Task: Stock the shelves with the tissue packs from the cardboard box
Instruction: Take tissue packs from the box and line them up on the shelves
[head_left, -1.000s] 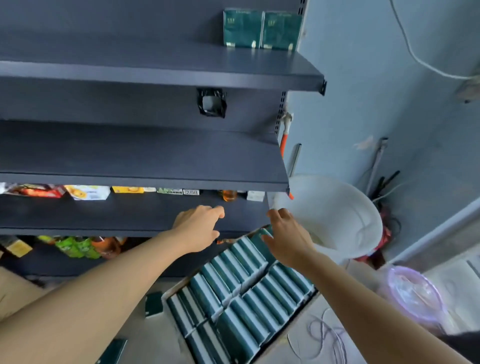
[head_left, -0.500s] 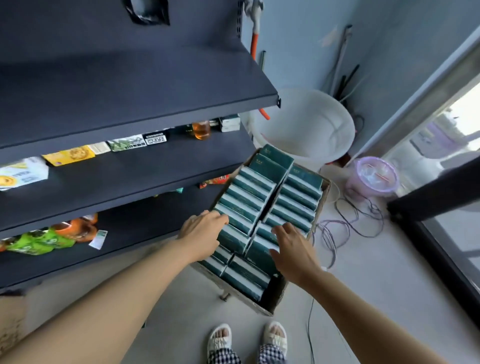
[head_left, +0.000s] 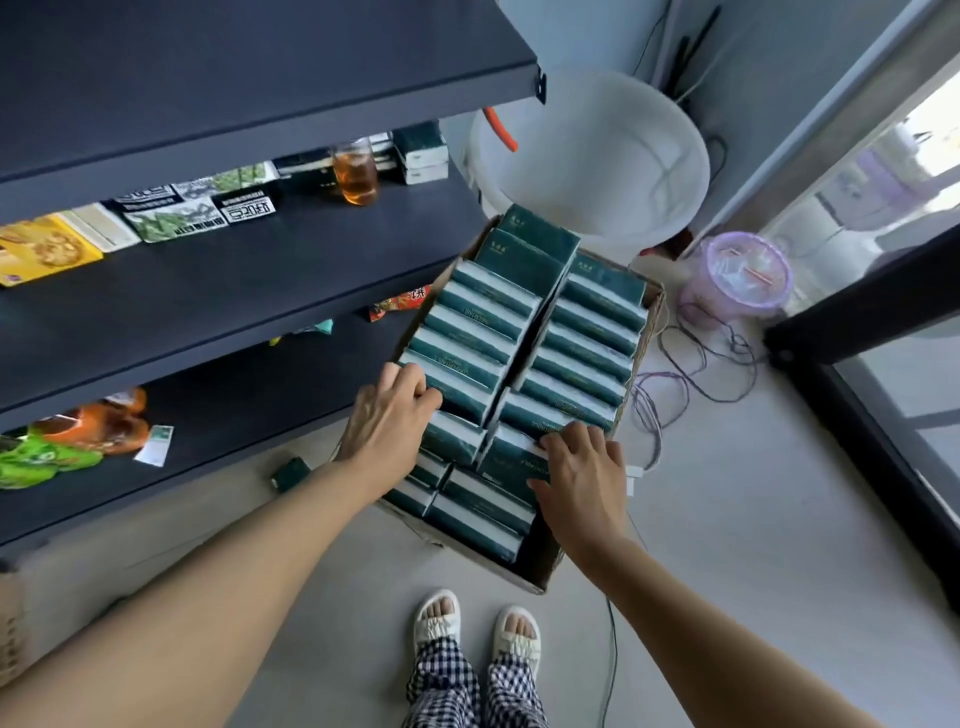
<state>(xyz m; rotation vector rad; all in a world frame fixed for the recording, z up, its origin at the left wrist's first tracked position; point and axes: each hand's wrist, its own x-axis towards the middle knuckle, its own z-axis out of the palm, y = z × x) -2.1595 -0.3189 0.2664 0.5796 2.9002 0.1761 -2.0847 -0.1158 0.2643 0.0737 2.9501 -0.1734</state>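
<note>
An open cardboard box (head_left: 540, 584) stands on the floor beside the dark shelves (head_left: 260, 291). It holds two rows of dark green tissue packs (head_left: 587, 343) standing on edge. My left hand (head_left: 387, 421) reaches into the left row, its fingers curled over the top edge of one pack (head_left: 460, 397). My right hand (head_left: 582, 467) lies on the right row, fingertips hooked over the far edge of a pack (head_left: 511, 452). Both packs sit in the box among the others.
Snack packets and a jar of amber liquid (head_left: 356, 174) sit on the middle shelf. A white bucket (head_left: 592, 156) and a purple lidded bin (head_left: 737, 275) stand behind the box, with loose cables (head_left: 691, 364) on the floor. My sandalled feet (head_left: 478, 623) are just below the box.
My view dropped from the upper shelves down to the box. Both hands came down from shelf height and settled on packs in the near part of the box.
</note>
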